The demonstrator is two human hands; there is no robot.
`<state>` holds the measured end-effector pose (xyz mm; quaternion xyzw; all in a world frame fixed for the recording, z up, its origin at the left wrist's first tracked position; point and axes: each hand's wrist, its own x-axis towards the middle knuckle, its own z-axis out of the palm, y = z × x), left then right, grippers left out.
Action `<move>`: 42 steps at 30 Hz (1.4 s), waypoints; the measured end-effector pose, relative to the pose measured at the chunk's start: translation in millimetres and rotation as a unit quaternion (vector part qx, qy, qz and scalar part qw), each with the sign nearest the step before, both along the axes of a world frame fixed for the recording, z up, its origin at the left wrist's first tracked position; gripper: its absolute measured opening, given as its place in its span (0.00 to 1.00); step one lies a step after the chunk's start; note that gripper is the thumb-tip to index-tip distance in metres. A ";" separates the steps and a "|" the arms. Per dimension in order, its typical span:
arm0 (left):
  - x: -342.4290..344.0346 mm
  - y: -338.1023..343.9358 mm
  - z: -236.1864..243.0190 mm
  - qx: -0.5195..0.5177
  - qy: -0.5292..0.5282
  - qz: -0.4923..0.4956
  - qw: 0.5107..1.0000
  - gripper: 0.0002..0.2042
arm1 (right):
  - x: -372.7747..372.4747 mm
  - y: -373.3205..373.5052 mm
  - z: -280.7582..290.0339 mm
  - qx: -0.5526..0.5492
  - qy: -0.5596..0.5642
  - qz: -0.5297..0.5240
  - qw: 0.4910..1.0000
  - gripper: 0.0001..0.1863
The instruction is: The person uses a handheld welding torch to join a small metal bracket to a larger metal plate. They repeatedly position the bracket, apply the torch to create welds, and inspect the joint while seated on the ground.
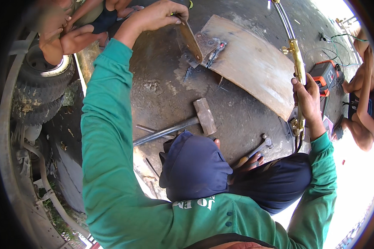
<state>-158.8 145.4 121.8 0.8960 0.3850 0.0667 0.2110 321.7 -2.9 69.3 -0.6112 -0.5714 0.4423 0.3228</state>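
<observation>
My left hand (164, 15) is closed on the upper end of a flat rusty metal strip (189, 40). The strip's lower end meets a small pitted metal piece (207, 42) at the edge of a large curved metal sheet (253, 62). A spot glows red where that piece joins the sheet. My right hand (307, 98) grips a brass cutting torch (296, 58), held upright over the sheet's right side. The torch tip lies beyond the top of the picture, so whether it has a flame cannot be seen.
A sledgehammer (205, 116) and a ball-peen hammer (265, 143) lie on the ground by my legs. An orange-and-black machine (323, 76) with cables stands at right. One person (77, 29) crouches at far left near a stacked tyre (41, 68), another person (363, 95) at far right.
</observation>
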 end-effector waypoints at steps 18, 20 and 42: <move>64.5 36.8 -7.1 0.022 0.075 -0.040 0.996 0.10 | 12.8 2.9 -11.1 -0.007 -0.017 0.010 1.000 0.23; 73.1 42.2 -11.9 0.010 0.081 -0.044 0.996 0.11 | 15.6 3.8 -13.7 -0.004 -0.023 0.008 1.000 0.23; 75.2 65.6 1.1 0.034 0.151 -0.128 0.980 0.08 | 17.1 4.2 -15.2 -0.010 -0.019 0.014 1.000 0.23</move>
